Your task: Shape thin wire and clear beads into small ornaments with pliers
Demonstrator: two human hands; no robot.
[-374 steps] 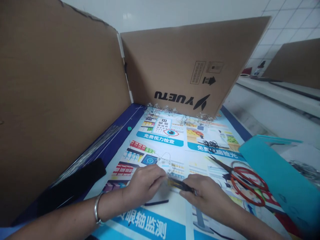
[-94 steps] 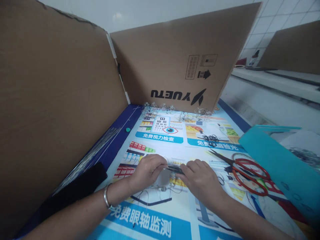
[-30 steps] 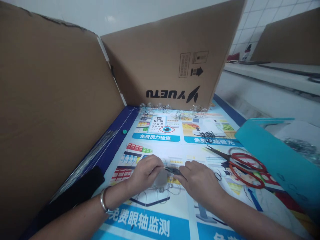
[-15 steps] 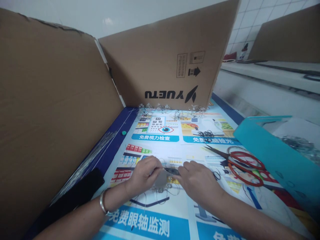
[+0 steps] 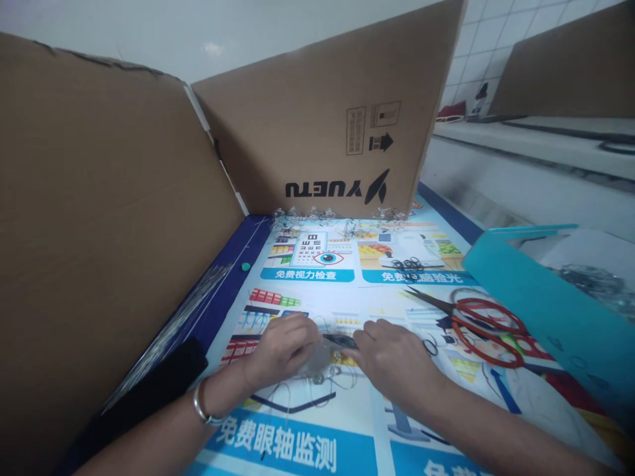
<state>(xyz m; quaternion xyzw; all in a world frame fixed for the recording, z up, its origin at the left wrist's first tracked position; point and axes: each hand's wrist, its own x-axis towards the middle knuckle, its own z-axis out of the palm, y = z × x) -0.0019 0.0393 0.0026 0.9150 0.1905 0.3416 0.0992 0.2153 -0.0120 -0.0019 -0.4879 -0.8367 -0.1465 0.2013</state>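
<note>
My left hand [image 5: 288, 344] has its thumb and fingers pinched together over the printed table cover; what sits between the fingertips is too fine to make out. A small dark pointed tool [image 5: 338, 340] is in my right hand [image 5: 391, 354], its tip directed at the left fingertips. Whether it is pliers or small scissors is hidden by the fist. Below and between the hands lie thin looped wires [image 5: 347, 378] and small clear pieces [image 5: 317, 378]. A dark ring [image 5: 430, 345] shows beside the right hand, and large red-handled scissors [image 5: 476, 324] lie to its right.
Cardboard panels [image 5: 317, 125] stand at the back and left. A turquoise box [image 5: 526, 284] holding wiry pieces is on the right. Black rings [image 5: 409, 266] lie farther back, wire bits [image 5: 347, 221] along the panel's foot. Straight wires [image 5: 183, 311] and a black object [image 5: 153, 383] are left.
My left hand has drawn slightly left, away from the dark tool's tip. The right hand keeps its grip in about the same place. The camera view shifts slightly.
</note>
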